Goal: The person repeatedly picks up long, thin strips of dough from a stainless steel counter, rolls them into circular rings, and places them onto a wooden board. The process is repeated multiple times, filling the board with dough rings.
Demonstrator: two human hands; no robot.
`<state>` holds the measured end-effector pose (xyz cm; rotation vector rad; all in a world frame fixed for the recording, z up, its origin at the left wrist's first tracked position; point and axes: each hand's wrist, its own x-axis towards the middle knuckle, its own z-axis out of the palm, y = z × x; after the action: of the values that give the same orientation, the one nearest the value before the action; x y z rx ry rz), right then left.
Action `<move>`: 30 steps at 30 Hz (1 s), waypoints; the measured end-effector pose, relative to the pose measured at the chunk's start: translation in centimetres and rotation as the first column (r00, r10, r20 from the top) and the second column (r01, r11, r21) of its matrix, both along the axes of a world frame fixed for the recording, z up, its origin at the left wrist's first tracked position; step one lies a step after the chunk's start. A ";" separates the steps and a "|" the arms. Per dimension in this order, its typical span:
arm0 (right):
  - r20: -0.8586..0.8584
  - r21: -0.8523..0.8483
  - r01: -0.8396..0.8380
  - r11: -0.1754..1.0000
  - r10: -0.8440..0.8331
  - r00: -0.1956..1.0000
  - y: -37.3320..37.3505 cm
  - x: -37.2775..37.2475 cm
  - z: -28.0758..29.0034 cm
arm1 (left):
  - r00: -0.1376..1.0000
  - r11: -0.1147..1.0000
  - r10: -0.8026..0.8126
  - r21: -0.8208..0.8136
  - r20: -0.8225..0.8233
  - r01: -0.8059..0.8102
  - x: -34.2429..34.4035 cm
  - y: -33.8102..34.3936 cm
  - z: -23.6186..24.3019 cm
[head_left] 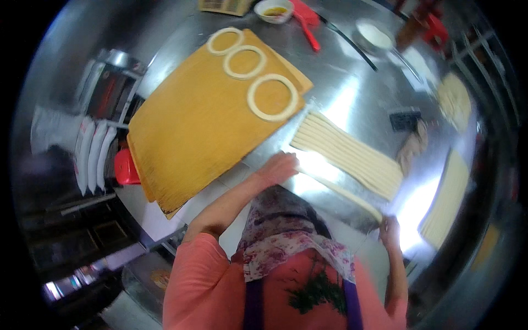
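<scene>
Working one dough strand, likely shaping: right hand curled round one end, left hand at the other, can't tell grip; looping would need ends joined.

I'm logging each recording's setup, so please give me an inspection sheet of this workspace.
Surface: shiny metal table, with a brown board on it.
Job's things: one dough strand between the hands; a row of strands beyond it; three dough rings on the board.
Clutter: bowl of yellowish liquid, red-handled tool and dark rod toward the far edge.
Hands: left hand at one end of the strand, right hand at the other; finger closure unclear.
Cables: nothing seen.
Surroundings: white sacks and red object to the left.
</scene>
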<state>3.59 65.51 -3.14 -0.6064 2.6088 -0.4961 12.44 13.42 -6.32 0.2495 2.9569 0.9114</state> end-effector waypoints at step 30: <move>-0.205 -0.330 -0.416 0.848 0.365 0.908 -95.1 -12.5 -3.6 | 0.118 0.117 0.992 -0.037 -0.052 -0.992 -0.4 -56.2 -1.5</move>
<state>-8.87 -29.57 -6.70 -1.3071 2.4235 -0.8380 11.99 -42.81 -7.80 -2.0408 2.7681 0.7203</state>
